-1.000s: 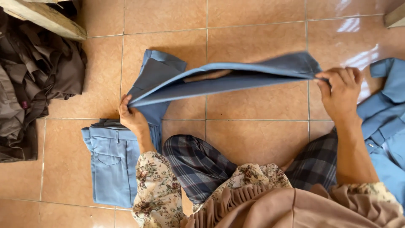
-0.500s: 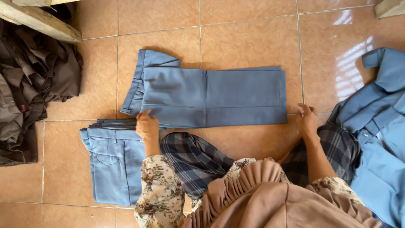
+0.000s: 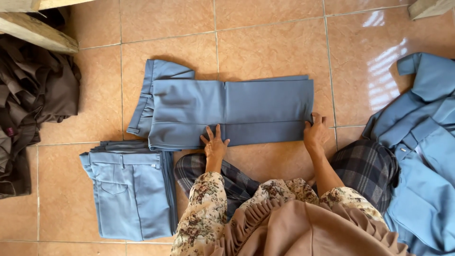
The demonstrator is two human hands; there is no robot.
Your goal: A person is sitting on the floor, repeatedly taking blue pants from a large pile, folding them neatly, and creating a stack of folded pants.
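A pair of blue-grey trousers (image 3: pixel 227 111) lies folded flat on the orange tiled floor (image 3: pixel 265 42) in front of me, waistband at the left. My left hand (image 3: pixel 214 142) presses flat, fingers spread, on the near edge of the fold. At the trousers' right end, my right hand (image 3: pixel 315 132) pinches the near corner of the cloth. A stack of folded blue trousers (image 3: pixel 130 189) sits to the lower left, beside my knee.
A heap of unfolded blue garments (image 3: pixel 422 142) lies at the right. Dark brown clothes (image 3: pixel 33 104) are piled at the left under a wooden plank (image 3: pixel 38 33). My checked and floral clothing fills the bottom middle.
One second ago both hands held the trousers up while folding them over. The trousers now lie flat, and my left hand has slid right along the near edge.
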